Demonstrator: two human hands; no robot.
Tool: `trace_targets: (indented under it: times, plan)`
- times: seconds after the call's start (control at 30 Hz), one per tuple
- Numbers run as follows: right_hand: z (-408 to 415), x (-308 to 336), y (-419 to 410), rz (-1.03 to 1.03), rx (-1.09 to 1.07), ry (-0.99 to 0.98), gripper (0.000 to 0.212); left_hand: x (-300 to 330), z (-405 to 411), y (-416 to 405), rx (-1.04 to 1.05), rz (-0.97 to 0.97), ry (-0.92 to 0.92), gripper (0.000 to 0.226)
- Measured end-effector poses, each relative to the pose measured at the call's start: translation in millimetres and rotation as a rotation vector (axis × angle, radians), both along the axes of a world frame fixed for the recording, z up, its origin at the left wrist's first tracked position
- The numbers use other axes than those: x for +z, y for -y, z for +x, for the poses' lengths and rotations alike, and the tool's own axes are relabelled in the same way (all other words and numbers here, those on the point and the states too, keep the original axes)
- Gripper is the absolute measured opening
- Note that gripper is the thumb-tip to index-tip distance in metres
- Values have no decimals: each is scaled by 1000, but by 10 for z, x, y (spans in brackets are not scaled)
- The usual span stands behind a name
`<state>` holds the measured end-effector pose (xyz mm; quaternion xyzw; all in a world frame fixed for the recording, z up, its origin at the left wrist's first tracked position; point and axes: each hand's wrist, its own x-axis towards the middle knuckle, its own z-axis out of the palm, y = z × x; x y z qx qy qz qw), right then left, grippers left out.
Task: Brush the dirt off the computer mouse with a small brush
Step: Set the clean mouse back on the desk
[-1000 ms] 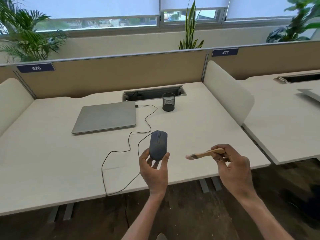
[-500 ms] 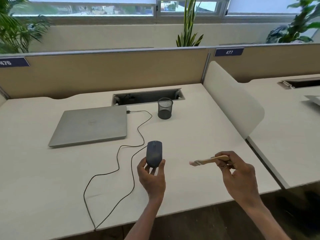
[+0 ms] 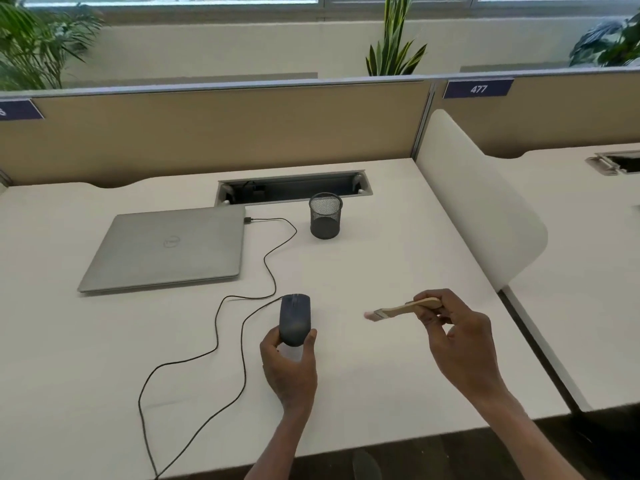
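Left grip point(image 3: 289, 367) holds mouse point(image 3: 294, 319) — brush point(image 3: 401, 309) apart (right).

"477" stood white on blue desk plate point(image 3: 478, 88), atop partition point(image 3: 214, 133). Second plate point(image 3: 19, 110) at partition's left end: cut off, unreadable. Laptop point(image 3: 166, 249) logo too faint.

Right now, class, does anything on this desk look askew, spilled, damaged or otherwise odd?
Nothing stands out. The left hand holds the mouse, the right hand the small brush; the closed laptop lies flat, the mesh cup upright.
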<state>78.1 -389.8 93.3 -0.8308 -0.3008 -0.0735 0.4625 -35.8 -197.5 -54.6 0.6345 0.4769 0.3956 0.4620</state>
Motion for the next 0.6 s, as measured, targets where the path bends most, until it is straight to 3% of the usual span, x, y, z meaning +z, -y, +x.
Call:
trace_targets:
  times: [0.2,0.6]
  plan:
    - [287,-5,-155,10,46,16,15,-74,61,30,93,61,-205,63]
    - [431,-103,-431,36,114,-12,17,-86,-27,33,11,49,-295,62]
